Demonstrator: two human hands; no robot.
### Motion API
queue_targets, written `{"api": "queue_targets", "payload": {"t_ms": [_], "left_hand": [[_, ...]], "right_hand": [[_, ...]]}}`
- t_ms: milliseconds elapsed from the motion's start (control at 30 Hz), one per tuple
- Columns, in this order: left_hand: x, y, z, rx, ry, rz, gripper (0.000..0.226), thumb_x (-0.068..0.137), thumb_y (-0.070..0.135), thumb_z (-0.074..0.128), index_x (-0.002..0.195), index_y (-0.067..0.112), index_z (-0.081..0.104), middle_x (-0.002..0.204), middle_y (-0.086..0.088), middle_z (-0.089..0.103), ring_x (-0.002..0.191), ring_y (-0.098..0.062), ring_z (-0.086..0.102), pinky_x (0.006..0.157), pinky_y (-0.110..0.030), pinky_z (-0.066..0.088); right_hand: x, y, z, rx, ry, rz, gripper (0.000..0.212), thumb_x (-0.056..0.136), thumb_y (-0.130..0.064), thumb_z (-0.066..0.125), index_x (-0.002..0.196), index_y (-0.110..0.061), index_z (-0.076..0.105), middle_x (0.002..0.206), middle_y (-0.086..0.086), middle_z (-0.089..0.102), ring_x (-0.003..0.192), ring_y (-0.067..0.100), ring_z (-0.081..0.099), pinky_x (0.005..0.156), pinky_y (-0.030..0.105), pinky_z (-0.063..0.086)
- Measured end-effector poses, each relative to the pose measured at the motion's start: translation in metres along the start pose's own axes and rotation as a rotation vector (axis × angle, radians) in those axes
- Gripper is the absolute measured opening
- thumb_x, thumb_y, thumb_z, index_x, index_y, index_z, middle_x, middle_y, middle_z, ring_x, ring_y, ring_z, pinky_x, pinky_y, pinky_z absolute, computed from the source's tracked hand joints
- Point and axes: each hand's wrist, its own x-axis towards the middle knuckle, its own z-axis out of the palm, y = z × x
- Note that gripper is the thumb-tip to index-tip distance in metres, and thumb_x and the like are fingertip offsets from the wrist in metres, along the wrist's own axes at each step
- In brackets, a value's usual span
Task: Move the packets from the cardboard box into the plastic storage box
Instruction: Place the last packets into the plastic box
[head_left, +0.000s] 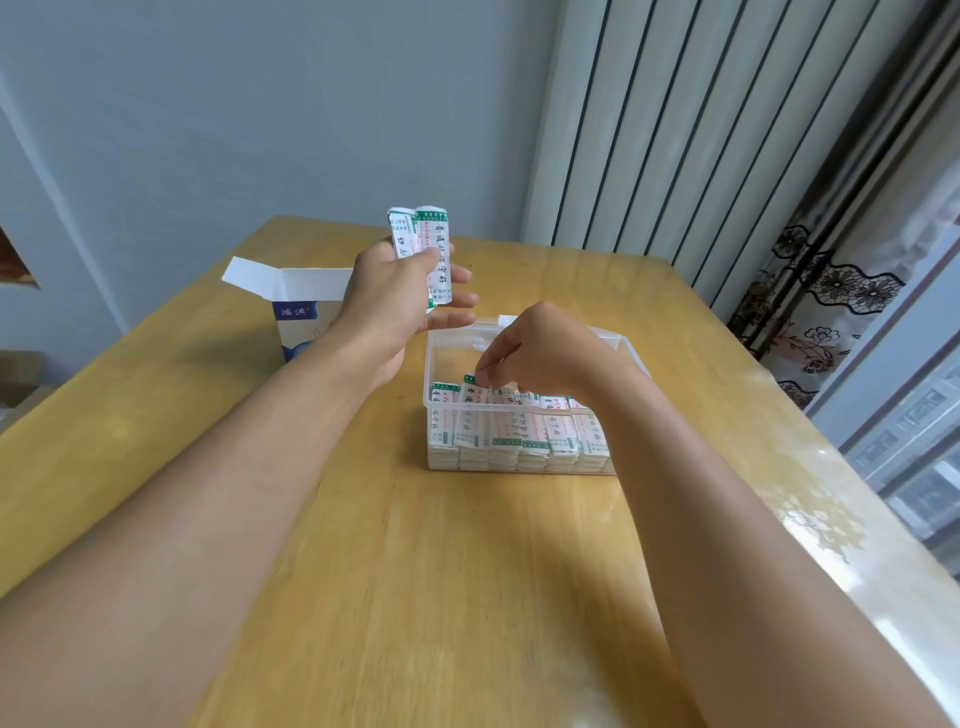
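Wooden bench (363, 545): left hand (387, 306) grips spare packets (423, 249) at eleven o'clock; right hand (540, 353) fingers pinch a packet (470, 387) into the plastic storage box (441, 358); crowding may buckle it.

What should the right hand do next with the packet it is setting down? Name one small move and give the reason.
Probably push that packet down and let go. The right hand pinches its top edge, and it stands higher than the row of packets already in the plastic storage box. The left hand holds more packets waiting above the table.
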Motion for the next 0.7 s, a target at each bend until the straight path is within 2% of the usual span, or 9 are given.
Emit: {"api": "queue_targets", "payload": {"t_ms": [133, 300, 433, 500, 600, 700], "left_hand": [[0.0007, -0.0012, 0.0003, 0.005, -0.004, -0.005, 0.018, 0.108, 0.012, 0.043, 0.113, 0.011, 0.06, 0.094, -0.012, 0.071, 0.072, -0.023, 0.072, 0.06, -0.031, 0.061], [0.0016, -0.0023, 0.0006, 0.015, -0.002, -0.005, 0.02, 0.107, 0.013, 0.043, 0.116, 0.009, 0.06, 0.094, -0.012, 0.072, 0.072, -0.023, 0.073, 0.06, -0.031, 0.061], [0.0021, -0.0027, 0.0005, 0.012, -0.005, -0.006, 0.019, 0.107, 0.013, 0.043, 0.114, 0.009, 0.061, 0.093, -0.012, 0.072, 0.072, -0.023, 0.073, 0.059, -0.031, 0.06], [0.0026, -0.0032, 0.0004, 0.018, -0.004, -0.007, 0.02, 0.107, 0.013, 0.044, 0.117, 0.008, 0.061, 0.094, -0.012, 0.072, 0.073, -0.023, 0.073, 0.06, -0.031, 0.06], [0.003, -0.0037, 0.0004, 0.021, -0.002, -0.006, 0.021, 0.107, 0.014, 0.044, 0.118, 0.009, 0.061, 0.095, -0.012, 0.072, 0.073, -0.023, 0.074, 0.06, -0.031, 0.06], [0.003, -0.0031, 0.0003, 0.017, -0.005, -0.006, 0.02, 0.107, 0.013, 0.044, 0.116, 0.009, 0.061, 0.095, -0.012, 0.072, 0.073, -0.023, 0.074, 0.059, -0.031, 0.06]], "right_hand": [[0.0023, -0.0012, 0.0022, -0.039, 0.0, 0.01, 0.009, 0.081, -0.024, 0.084, 0.081, -0.032, 0.081, 0.069, -0.008, 0.07, 0.063, 0.012, 0.059, 0.055, 0.022, 0.044], [0.0014, -0.0023, 0.0032, -0.039, 0.014, -0.023, 0.007, 0.081, -0.027, 0.084, 0.083, -0.032, 0.081, 0.072, -0.011, 0.069, 0.058, 0.006, 0.054, 0.052, 0.021, 0.038], [-0.0001, -0.0027, 0.0008, -0.031, -0.005, -0.066, 0.016, 0.084, -0.019, 0.082, 0.076, -0.032, 0.075, 0.08, -0.007, 0.074, 0.067, 0.011, 0.063, 0.057, 0.023, 0.047], [0.0, -0.0026, -0.0005, -0.043, 0.002, -0.088, 0.024, 0.084, -0.014, 0.08, 0.073, -0.033, 0.073, 0.079, -0.006, 0.073, 0.069, 0.014, 0.064, 0.063, 0.03, 0.054], [0.0007, -0.0021, -0.0008, -0.071, 0.0, -0.097, 0.023, 0.084, -0.012, 0.08, 0.076, -0.033, 0.075, 0.082, -0.002, 0.075, 0.071, 0.018, 0.063, 0.072, 0.037, 0.059], [0.0016, -0.0013, 0.0002, -0.08, -0.001, -0.092, 0.02, 0.084, -0.013, 0.081, 0.079, -0.032, 0.078, 0.081, -0.003, 0.074, 0.071, 0.017, 0.062, 0.07, 0.035, 0.058]]}}
